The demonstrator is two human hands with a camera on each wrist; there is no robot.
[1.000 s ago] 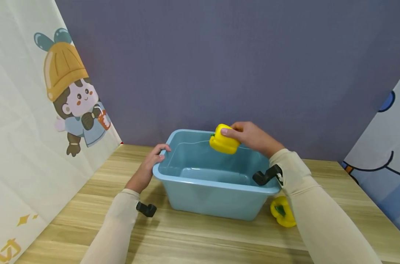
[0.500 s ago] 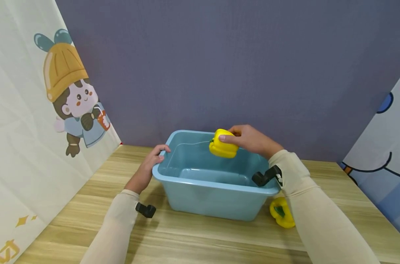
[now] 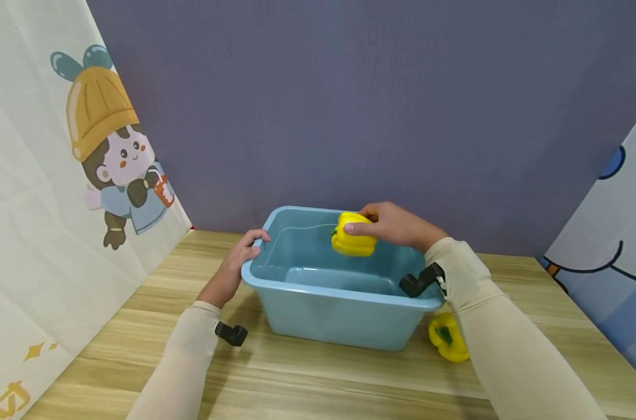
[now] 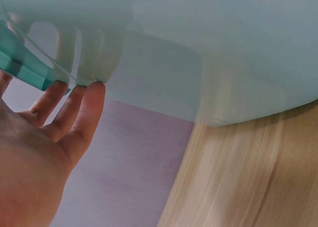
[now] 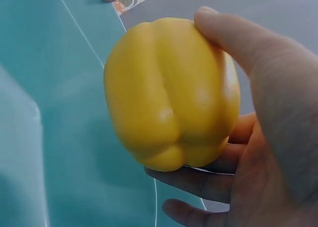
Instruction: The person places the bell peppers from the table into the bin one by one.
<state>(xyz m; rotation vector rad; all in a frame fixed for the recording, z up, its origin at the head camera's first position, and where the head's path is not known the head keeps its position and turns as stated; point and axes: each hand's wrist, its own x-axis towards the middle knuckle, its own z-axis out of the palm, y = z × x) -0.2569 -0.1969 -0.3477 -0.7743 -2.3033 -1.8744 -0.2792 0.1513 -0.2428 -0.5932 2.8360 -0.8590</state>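
A yellow bell pepper (image 3: pixel 354 235) with a green stem is held by my right hand (image 3: pixel 399 224), thumb on the near side, above the inside of a light blue plastic basin (image 3: pixel 338 318). In the right wrist view the pepper (image 5: pixel 169 93) sits between the thumb and the fingers. My left hand (image 3: pixel 234 262) grips the basin's left rim, its thumb and fingers hooked over the edge. From the left wrist view, the fingers of my left hand (image 4: pixel 54 132) touch the basin's outer wall (image 4: pixel 164 63). A second yellow bell pepper (image 3: pixel 449 337) lies right of the basin, partly behind my right sleeve.
The basin stands on a wooden table (image 3: pixel 297 385). A grey-purple wall (image 3: pixel 349 105) rises behind it. To the left hangs a white cloth (image 3: pixel 29 204) with a cartoon figure; another printed cloth (image 3: pixel 611 251) is at the right.
My right hand has lowered the bell pepper slightly, bringing it a little below the basin's back rim. My left hand has stayed on the rim.
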